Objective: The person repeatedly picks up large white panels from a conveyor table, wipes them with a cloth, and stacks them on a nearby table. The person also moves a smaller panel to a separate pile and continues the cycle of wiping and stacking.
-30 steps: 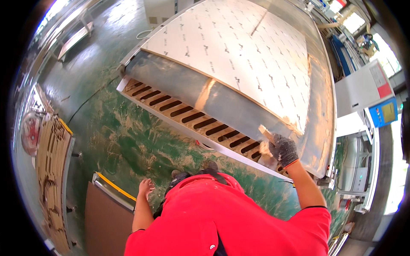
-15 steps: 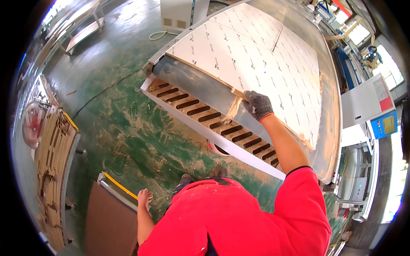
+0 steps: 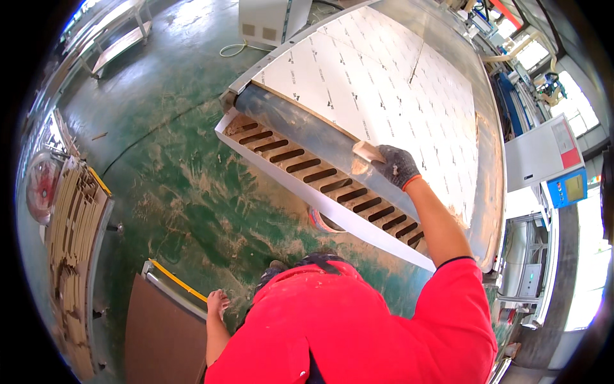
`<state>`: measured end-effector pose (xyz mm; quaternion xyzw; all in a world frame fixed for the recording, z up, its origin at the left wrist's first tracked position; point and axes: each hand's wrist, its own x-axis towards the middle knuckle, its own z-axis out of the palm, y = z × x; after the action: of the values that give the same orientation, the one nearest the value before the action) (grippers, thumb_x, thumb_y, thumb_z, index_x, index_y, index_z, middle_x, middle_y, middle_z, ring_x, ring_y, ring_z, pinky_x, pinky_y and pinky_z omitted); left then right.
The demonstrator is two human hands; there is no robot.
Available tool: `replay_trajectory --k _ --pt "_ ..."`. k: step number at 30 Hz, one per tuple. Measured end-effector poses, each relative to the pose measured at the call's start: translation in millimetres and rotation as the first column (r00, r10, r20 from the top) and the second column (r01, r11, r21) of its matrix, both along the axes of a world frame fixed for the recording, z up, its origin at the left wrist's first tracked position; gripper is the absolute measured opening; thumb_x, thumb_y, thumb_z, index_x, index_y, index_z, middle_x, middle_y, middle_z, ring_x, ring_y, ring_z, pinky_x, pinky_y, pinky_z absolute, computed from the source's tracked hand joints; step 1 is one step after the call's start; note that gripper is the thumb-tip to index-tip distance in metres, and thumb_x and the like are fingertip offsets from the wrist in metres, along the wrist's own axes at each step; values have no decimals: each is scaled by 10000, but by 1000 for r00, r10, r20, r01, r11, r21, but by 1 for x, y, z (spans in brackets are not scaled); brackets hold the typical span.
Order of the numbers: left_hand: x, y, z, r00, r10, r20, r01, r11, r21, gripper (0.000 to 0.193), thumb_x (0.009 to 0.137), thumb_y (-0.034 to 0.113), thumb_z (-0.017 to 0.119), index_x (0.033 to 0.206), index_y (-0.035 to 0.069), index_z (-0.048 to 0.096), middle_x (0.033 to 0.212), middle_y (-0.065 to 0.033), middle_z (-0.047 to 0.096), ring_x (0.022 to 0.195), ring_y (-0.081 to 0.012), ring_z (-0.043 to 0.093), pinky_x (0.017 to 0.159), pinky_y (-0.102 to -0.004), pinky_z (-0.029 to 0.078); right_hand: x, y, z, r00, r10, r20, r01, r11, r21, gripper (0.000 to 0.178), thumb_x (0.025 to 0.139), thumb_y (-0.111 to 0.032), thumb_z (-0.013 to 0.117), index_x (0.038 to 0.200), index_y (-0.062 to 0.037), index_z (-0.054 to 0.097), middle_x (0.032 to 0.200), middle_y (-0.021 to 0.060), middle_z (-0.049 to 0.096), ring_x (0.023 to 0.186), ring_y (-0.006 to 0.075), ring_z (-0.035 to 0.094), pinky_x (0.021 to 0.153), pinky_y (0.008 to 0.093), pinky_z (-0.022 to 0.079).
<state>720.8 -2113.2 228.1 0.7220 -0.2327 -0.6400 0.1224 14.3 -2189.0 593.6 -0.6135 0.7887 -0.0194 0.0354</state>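
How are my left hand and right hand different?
Your left hand is bare, while your right hand wears a dark grey glove. Your left hand hangs low, near the brown board, while your right hand reaches over the table. Your right hand holds what looks like a brush; your left hand shows nothing in it. Both forearms are bare.

Our right forearm (image 3: 438, 221) stretches forward, its gloved right hand (image 3: 396, 168) gripping with bent fingers. Our left forearm (image 3: 217, 340) hangs low beside us, the bare left hand (image 3: 217, 303) loosely curled and holding nothing.
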Motion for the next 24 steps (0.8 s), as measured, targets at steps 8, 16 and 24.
replay_trajectory --k 8,16,24 --pt "-15 -33 16 1000 -10 -2 9 999 -36 233 952 321 560 1061 115 557 862 -51 632 664 -182 618 569 -339 450 12 10 -2 997 35 64 -38 998 50 378 897 -341 614 1115 -33 638 1075 185 674 987 356 657 880 427 525" --pt "4 -41 19 1000 13 8 -13 1000 -5 199 958 310 544 1013 119 535 863 -52 626 653 -172 592 574 -337 446 11 23 -12 995 -89 -47 88 996 -16 398 888 -355 616 1122 -35 640 1049 178 686 977 353 662 854 411 534" --pt "35 -31 12 997 80 -25 -80 996 -37 252 946 321 579 1042 91 542 861 -80 625 638 -175 592 549 -336 464 70 21 -72 967 38 253 23 972 -234 449 846 -385 674 1045 15 634 990 230 679 943 382 655 785 449 503"
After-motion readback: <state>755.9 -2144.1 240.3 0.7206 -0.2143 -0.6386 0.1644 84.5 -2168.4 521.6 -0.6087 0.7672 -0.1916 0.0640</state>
